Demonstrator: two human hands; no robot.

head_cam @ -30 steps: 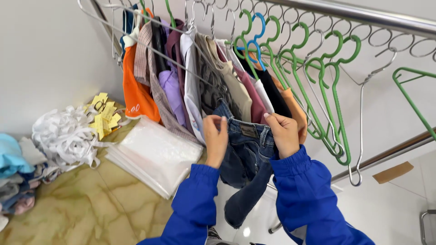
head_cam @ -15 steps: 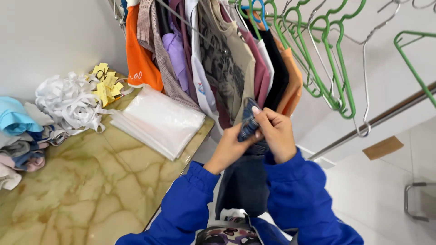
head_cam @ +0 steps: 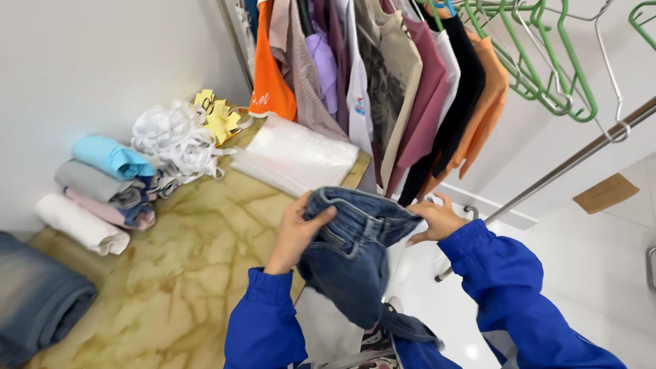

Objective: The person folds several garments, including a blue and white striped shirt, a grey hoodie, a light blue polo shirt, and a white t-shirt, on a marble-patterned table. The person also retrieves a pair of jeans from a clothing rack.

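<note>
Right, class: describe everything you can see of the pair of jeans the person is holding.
The jeans are dark blue denim, with a stitched waistband and belt loops showing at the top. They hang bunched and folded, the waistband uppermost and the legs drooping towards the person. The left hand grips the waistband with its thumb over the edge; the right hand touches the other side. They are held in the air beside the marbled yellow table, below the hanging shirts.

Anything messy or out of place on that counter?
Yes: a loose tangle of white fabric with yellow pieces sits unfolded by the wall, beside neatly rolled clothes. Both hands hold the jeans.
</note>
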